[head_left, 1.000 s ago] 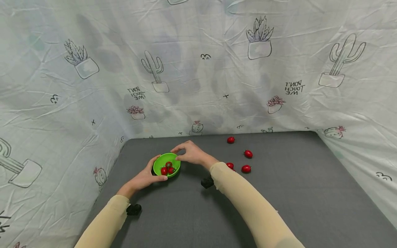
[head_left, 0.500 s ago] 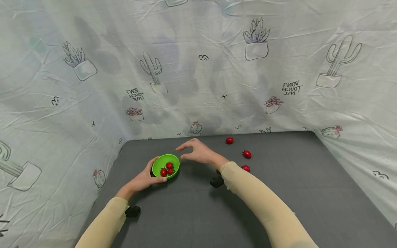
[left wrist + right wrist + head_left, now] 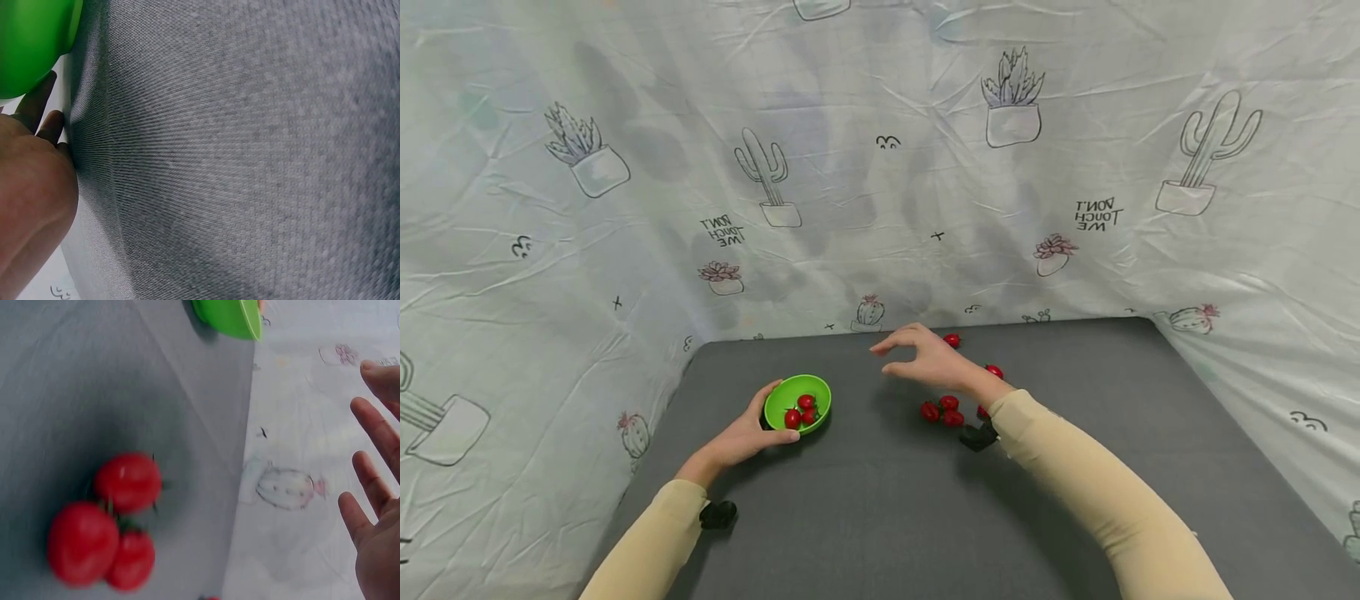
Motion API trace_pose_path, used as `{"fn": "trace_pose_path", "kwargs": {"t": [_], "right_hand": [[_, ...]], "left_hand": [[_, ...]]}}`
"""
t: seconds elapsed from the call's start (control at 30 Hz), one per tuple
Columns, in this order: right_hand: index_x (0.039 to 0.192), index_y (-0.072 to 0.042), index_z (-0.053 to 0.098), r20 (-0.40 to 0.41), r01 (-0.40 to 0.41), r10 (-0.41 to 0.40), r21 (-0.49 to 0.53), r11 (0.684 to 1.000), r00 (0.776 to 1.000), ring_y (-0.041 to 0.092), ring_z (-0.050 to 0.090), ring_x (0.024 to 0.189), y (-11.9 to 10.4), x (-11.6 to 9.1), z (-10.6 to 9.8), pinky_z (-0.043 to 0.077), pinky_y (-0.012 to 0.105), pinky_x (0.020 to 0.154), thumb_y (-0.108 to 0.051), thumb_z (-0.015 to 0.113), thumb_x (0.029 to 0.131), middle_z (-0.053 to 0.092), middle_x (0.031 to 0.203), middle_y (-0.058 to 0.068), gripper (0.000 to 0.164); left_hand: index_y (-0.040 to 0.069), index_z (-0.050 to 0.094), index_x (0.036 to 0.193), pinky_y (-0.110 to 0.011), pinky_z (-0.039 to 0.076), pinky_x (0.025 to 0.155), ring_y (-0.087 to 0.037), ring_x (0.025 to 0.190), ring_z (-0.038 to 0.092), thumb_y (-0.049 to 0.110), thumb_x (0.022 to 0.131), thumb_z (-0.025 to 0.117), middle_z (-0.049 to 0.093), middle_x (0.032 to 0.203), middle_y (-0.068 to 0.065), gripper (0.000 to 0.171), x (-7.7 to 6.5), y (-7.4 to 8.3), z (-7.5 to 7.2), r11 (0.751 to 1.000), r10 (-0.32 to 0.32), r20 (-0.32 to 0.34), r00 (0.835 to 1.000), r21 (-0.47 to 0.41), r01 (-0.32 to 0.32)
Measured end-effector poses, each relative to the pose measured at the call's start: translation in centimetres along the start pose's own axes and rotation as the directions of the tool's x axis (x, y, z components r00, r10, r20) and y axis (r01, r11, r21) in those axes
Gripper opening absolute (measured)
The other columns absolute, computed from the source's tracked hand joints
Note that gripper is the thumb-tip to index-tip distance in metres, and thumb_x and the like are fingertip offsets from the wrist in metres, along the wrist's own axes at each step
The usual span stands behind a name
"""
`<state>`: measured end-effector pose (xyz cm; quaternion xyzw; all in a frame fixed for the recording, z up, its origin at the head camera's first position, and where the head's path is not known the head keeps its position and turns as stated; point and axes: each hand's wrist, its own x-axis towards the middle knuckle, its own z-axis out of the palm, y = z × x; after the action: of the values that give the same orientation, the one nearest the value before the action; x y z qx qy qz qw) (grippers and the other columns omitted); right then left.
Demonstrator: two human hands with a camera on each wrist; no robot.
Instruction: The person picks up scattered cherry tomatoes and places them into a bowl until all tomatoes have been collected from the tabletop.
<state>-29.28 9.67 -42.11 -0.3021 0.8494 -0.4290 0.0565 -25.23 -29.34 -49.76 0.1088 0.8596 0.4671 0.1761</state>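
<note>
On the left of the grey table sits a green bowl (image 3: pixel 784 395) with 3 small red tomatoes (image 3: pixel 807 402) inside. My left hand (image 3: pixel 743 435) grips the bowl from its left, thumb at the near rim and fingers around the side. In the left wrist view those fingers (image 3: pixel 39 103) lie against the green wall. My right hand (image 3: pixel 931 360) is in the air right of the bowl, fingers apart and holding nothing. Below it a cluster of 3 tomatoes (image 3: pixel 84 545) with green stems rests on the table.
Behind the right hand lies one tomato (image 3: pixel 952 340); another tomato (image 3: pixel 994 372) and a partly covered tomato (image 3: pixel 982 412) are beside the right forearm. A white cloth (image 3: pixel 880 208) printed with cacti hangs around the table's back and sides.
My right hand has moved from the bowl's rim to the right, over toward the loose tomatoes. The tomato cluster has come into view from under the sleeve. My left hand stays on the bowl.
</note>
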Motion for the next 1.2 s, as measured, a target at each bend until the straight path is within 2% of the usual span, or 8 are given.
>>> {"fn": "trace_pose_path", "kwargs": {"t": [0.37,0.57,0.8,1.0,1.2], "right_hand": [[0.129,-0.03,0.071,-0.117,-0.066,0.064,-0.017,0.998,0.991,0.021,0.04,0.134,2.4,-4.3,-4.4,0.038,0.056,0.105,-0.036,0.075,0.096,0.061,0.131,-0.007,0.034],[0.131,-0.028,0.07,-0.162,-0.141,0.133,-0.04,0.989,0.978,0.022,0.039,0.134,3.8,-6.4,-6.0,0.036,0.058,0.106,-0.04,0.074,0.095,0.061,0.133,-0.004,0.038],[0.13,-0.023,0.071,-0.21,-0.174,0.152,-0.09,0.981,0.966,0.024,0.042,0.129,5.9,-8.3,-6.7,0.036,0.057,0.104,-0.031,0.074,0.097,0.067,0.129,0.003,0.035],[0.134,-0.014,0.068,-0.24,-0.214,0.181,-0.12,0.969,0.954,0.032,0.037,0.135,7.8,-9.9,-6.8,0.034,0.06,0.105,-0.026,0.072,0.098,0.065,0.13,0.005,0.038],[0.134,-0.008,0.067,-0.277,-0.221,0.169,-0.17,0.96,0.946,0.038,0.037,0.133,9.5,-11.0,-6.7,0.033,0.062,0.103,-0.019,0.072,0.098,0.066,0.127,0.012,0.038]], "left_hand": [[0.021,0.003,0.165,-0.064,0.024,0.112,-0.041,0.147,0.02,0.031,0.09,0.08,0.014,0.164,-0.021,0.107,-0.3,0.0,0.0,1.0,0.009,0.004,1.0,-0.026,-0.009],[0.022,0.004,0.165,-0.064,0.024,0.112,-0.04,0.148,0.02,0.033,0.09,0.08,0.015,0.164,-0.02,0.107,-0.4,0.1,-0.1,1.0,0.007,0.004,1.0,-0.022,-0.007],[0.023,0.006,0.164,-0.063,0.022,0.114,-0.038,0.149,0.019,0.035,0.09,0.081,0.014,0.165,-0.018,0.106,-0.2,-0.2,-0.1,0.999,0.007,0.008,1.0,-0.033,-0.007],[0.024,0.005,0.165,-0.064,0.023,0.113,-0.039,0.149,0.018,0.037,0.09,0.08,0.014,0.165,-0.019,0.107,-0.1,-0.2,0.0,1.0,0.002,0.01,1.0,-0.016,-0.002],[0.024,0.005,0.164,-0.063,0.025,0.113,-0.039,0.148,0.019,0.04,0.09,0.079,0.014,0.164,-0.019,0.106,-0.1,-0.2,0.0,1.0,-0.005,0.008,1.0,0.005,0.005]]}}
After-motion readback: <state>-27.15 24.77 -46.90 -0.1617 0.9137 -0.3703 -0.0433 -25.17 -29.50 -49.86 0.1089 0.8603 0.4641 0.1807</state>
